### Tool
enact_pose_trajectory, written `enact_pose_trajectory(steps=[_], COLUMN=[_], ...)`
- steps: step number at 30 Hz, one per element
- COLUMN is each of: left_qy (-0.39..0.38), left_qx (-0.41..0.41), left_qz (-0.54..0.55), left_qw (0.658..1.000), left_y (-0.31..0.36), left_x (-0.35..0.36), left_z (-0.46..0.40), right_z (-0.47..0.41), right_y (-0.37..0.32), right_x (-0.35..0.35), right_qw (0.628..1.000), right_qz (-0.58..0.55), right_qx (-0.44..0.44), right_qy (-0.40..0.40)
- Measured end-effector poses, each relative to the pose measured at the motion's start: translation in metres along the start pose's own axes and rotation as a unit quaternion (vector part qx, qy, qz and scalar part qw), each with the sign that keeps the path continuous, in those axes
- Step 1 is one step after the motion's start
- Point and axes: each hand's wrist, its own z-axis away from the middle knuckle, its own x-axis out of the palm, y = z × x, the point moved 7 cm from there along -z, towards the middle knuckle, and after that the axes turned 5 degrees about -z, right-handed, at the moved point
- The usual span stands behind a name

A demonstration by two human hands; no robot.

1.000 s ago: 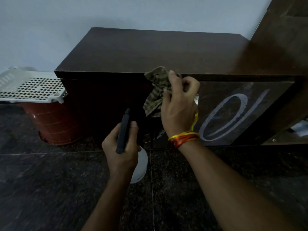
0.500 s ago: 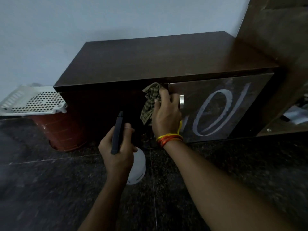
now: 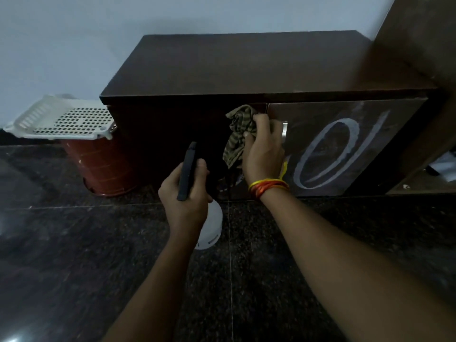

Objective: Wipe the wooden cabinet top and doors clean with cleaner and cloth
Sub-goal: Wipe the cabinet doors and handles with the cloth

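A dark wooden cabinet (image 3: 246, 62) stands against the wall on a dark stone floor. Its right door (image 3: 345, 144) carries a pale looping pattern and a metal handle. My right hand (image 3: 264, 149) grips a striped olive cloth (image 3: 238, 135) and holds it against the door front, near the seam between the two doors. My left hand (image 3: 185, 191) holds a white spray bottle (image 3: 209, 225) by its black trigger head, lower down in front of the left door. The left door lies in deep shadow.
A white perforated basket (image 3: 61, 119) rests upside down on a red bucket (image 3: 98, 164) left of the cabinet. A taller wooden unit (image 3: 424, 45) adjoins the cabinet on the right, with a low shelf holding pale items (image 3: 441, 166).
My right hand with the cloth has moved down from the cabinet's top edge onto the door front. The view has shifted, so the cabinet sits further right. My left hand keeps the bottle.
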Motion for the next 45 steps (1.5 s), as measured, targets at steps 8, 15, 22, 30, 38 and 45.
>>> enact_pose_trajectory(steps=[8, 15, 22, 30, 38, 45], left_qy=[-0.01, -0.016, -0.006, -0.009, -0.007, -0.005], left_qx=[-0.003, -0.008, -0.017, -0.014, -0.018, -0.004], left_qz=[0.022, 0.036, 0.023, 0.033, 0.034, 0.024], left_qw=[1.0, 0.999, 1.0, 0.999, 0.999, 1.0], left_y=[-0.022, -0.024, -0.026, -0.039, -0.04, -0.039], left_x=[0.008, 0.01, 0.021, 0.023, 0.02, 0.02], left_z=[-0.001, 0.007, 0.001, -0.001, 0.002, -0.001], right_z=[0.013, 0.021, 0.035, 0.039, 0.069, 0.051], right_y=[0.022, 0.03, 0.051, 0.057, 0.08, 0.068], right_x=[0.011, 0.012, 0.026, 0.034, 0.064, 0.047], right_qw=[0.996, 0.996, 0.998, 0.994, 0.991, 0.995], right_qz=[-0.072, -0.08, -0.046, -0.06, -0.015, -0.055], right_qx=[-0.001, 0.018, 0.039, 0.075, 0.111, 0.074], right_qy=[0.057, 0.027, 0.003, 0.05, -0.071, 0.024])
